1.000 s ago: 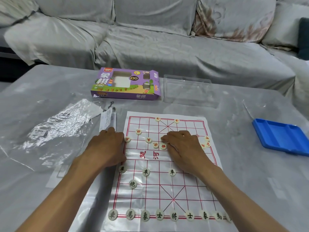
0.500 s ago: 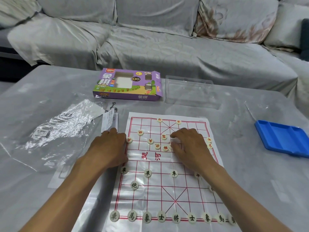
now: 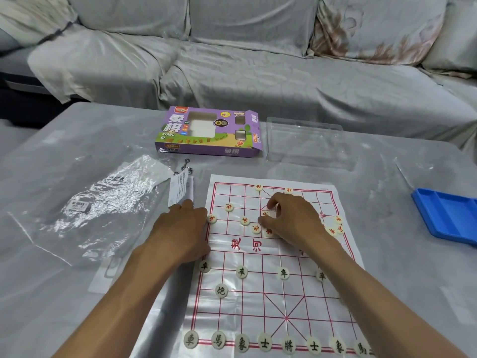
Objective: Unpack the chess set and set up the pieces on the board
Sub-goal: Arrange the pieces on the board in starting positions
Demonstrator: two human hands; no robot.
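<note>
Sofa (image 3: 232, 73) under a grey cover fills the far side; the table (image 3: 77, 293), wrapped in clear film, carries everything else. Xiangqi board (image 3: 304, 301), a thin glossy sheet printed with a red grid, lies flat at the near centre. Being soft and slick, it is likely to slide or buckle unless pinned. Left hand (image 3: 183, 228) rests on the board's left edge, knuckles bent, gripping nothing visible. Purple xiangqi box (image 3: 209, 133) lies at the far centre, with a clear plastic tray (image 3: 307, 140) to its right. Crumpled plastic bag (image 3: 103, 202) lies at the left, and a blue tray (image 3: 449, 215) at the right edge. Right hand (image 3: 294, 220) is over the far half of the board, thumb and forefinger curled round one red-marked piece (image 3: 265, 214). Black-marked pieces (image 3: 289, 346) line the near row; other red ones lie loose on the far half. Pieces are small, light, rigid discs, probably smooth. Recommended hold: pinch across the rim, lift clear, set down flat on an intersection.
</note>
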